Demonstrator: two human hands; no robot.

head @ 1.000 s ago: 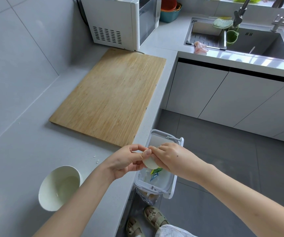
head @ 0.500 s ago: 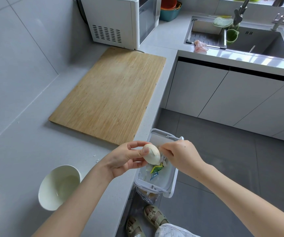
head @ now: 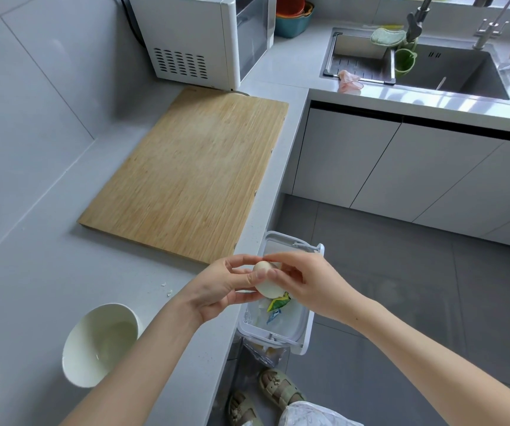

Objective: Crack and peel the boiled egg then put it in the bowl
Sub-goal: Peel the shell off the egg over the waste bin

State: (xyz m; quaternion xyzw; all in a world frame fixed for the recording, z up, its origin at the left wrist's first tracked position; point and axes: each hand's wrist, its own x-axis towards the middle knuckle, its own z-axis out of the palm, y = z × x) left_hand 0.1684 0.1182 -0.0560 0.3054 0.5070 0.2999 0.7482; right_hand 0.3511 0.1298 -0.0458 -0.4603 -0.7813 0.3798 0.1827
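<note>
The boiled egg [head: 265,279], pale cream and mostly bare of shell, is held over the white waste bin [head: 305,333] at the counter's edge. My left hand [head: 216,287] grips the egg from the left with thumb and fingers. My right hand [head: 305,282] has its fingertips on the egg's top right side, pinching at it. The white bowl [head: 72,361] stands on the grey counter at the lower left, apart from both hands, with a little clear water in it.
A wooden cutting board [head: 192,173] lies on the counter behind the hands, a white microwave [head: 204,38] beyond it. Small shell bits [head: 167,289] lie on the counter. The sink [head: 450,66] is at the far right. Sandalled feet [head: 266,395] stand below the bin.
One second ago both hands covered the egg. Then my right hand pulled away to the right, baring it. Now my right fingers are back on the egg's top.
</note>
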